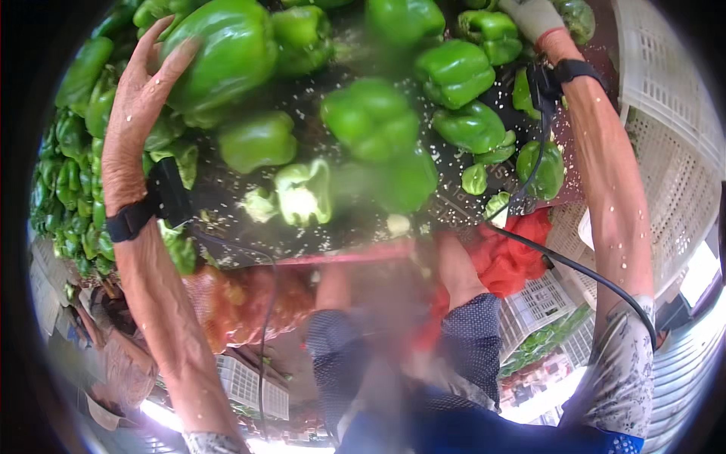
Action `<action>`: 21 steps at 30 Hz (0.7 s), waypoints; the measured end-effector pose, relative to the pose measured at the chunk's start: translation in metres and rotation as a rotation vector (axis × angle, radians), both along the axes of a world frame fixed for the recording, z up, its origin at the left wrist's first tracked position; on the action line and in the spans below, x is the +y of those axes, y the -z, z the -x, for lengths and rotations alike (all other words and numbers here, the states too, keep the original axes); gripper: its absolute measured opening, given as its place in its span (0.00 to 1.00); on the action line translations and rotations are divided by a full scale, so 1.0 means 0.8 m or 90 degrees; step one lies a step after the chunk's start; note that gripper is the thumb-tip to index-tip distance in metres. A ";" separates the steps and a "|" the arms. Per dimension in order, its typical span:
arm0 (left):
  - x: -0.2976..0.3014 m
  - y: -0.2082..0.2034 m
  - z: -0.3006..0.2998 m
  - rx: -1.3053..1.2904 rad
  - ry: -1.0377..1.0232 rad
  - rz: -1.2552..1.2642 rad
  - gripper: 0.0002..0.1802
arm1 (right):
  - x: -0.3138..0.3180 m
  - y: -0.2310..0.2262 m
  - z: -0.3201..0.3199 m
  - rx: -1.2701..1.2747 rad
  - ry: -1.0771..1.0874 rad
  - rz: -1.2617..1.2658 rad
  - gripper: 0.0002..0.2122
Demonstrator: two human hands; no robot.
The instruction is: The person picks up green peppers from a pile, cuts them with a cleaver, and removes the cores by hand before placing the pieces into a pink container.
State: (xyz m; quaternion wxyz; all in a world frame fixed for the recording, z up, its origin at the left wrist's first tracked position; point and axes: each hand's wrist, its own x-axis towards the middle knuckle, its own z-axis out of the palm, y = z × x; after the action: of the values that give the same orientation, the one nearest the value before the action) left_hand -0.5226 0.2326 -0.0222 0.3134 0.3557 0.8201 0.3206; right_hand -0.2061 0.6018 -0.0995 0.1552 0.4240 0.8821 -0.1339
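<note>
Large green pepper [234, 53]: upper left of the frame. Left hand [141, 91]: thumb and finger spread wide against that pepper's side; whether it grips, I cannot tell. Right hand [534, 17], pale-gloved: upper right, cut by the frame's edge, near a smaller pepper [491, 38]; hold unclear to me. Pale pepper core [304, 193]: left of centre. Step, I judge: handling peppers. Next move, I judge, calls for a secure left grip.
</note>
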 end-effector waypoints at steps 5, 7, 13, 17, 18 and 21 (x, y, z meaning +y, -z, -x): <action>-0.002 0.054 -0.057 0.013 0.138 0.002 0.40 | -0.005 0.009 0.005 0.070 0.008 0.001 0.24; -0.012 0.068 -0.058 0.112 0.180 -0.086 0.41 | -0.007 0.027 0.014 0.105 0.010 0.016 0.24; -0.033 0.075 -0.061 0.076 0.141 0.014 0.40 | 0.005 0.045 0.016 0.160 0.039 0.017 0.23; -0.026 0.044 -0.113 0.016 0.241 -0.129 0.42 | 0.016 0.041 0.002 0.213 0.066 0.025 0.23; -0.027 0.040 -0.121 -0.030 0.300 -0.168 0.44 | 0.018 0.039 0.001 0.220 0.076 0.027 0.23; -0.015 0.064 -0.104 0.122 0.474 -0.264 0.44 | 0.018 0.036 -0.001 0.242 0.093 0.030 0.23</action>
State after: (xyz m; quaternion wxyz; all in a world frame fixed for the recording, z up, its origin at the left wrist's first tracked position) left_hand -0.4392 0.2205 -0.0735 0.2523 0.7105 0.5796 0.3092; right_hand -0.2052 0.6158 -0.1284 -0.0144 0.4505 0.8590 -0.2427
